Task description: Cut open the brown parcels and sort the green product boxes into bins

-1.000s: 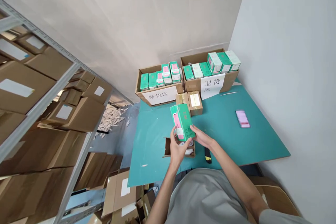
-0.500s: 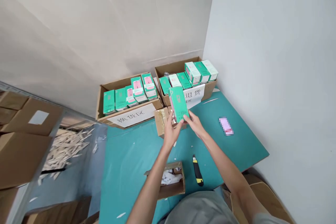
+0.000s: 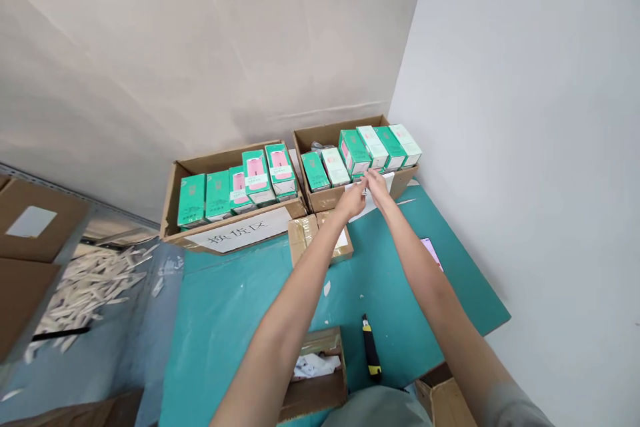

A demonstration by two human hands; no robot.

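Observation:
Both my arms reach across the teal table [image 3: 230, 307] to the right-hand cardboard carton [image 3: 325, 199] at the back. A green product box [image 3: 354, 151] stands in that carton, in a row with several similar green and white boxes. My left hand [image 3: 352, 200] and my right hand [image 3: 376, 185] are close together at the carton's front wall, just under the green box. Their fingers are loose and hold nothing; the fingertips sit by the box's lower edge and the white paper label on the carton's front.
A second carton [image 3: 173, 180] of green and pink boxes stands back left, with a paper label. A small taped brown box [image 3: 303, 235] lies under my left forearm. A utility knife [image 3: 371, 351], an opened small carton [image 3: 313, 395] and a phone [image 3: 431, 251] lie nearby. Shelved cartons [image 3: 30, 227] stand left.
The green box went from both hands, held over the table, into the right-hand carton's row. My hands have let go and stay at the carton's front. The camera view swung right.

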